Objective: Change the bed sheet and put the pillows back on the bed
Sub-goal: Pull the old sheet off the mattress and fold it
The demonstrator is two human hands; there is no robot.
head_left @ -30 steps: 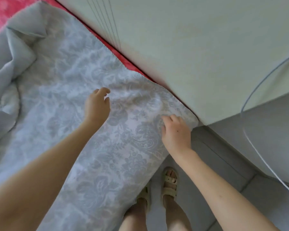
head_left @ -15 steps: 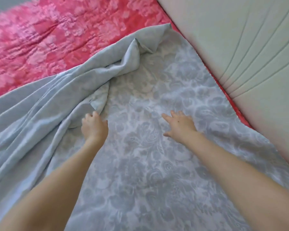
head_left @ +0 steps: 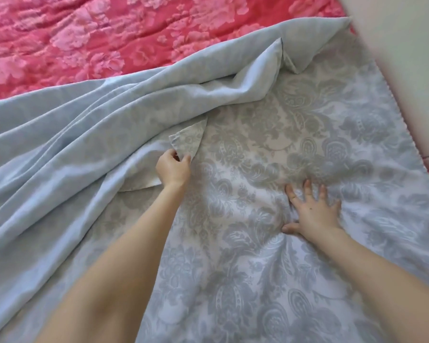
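Our left hand (head_left: 173,168) pinches a folded corner of the grey sheet (head_left: 245,243), which lies bunched over the pink mattress (head_left: 72,38). Our right hand (head_left: 312,211) presses flat and open. If we pull hard, the pinned part can wrinkle.

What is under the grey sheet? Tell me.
A pink flowered cover shows past the far edge of the sheet and passes under it. Beneath the spread part, where the right hand presses, everything is hidden.

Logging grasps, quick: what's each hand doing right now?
Left hand: pinches a folded corner of the grey sheet.
Right hand: open, fingers spread, pressing flat on the sheet.
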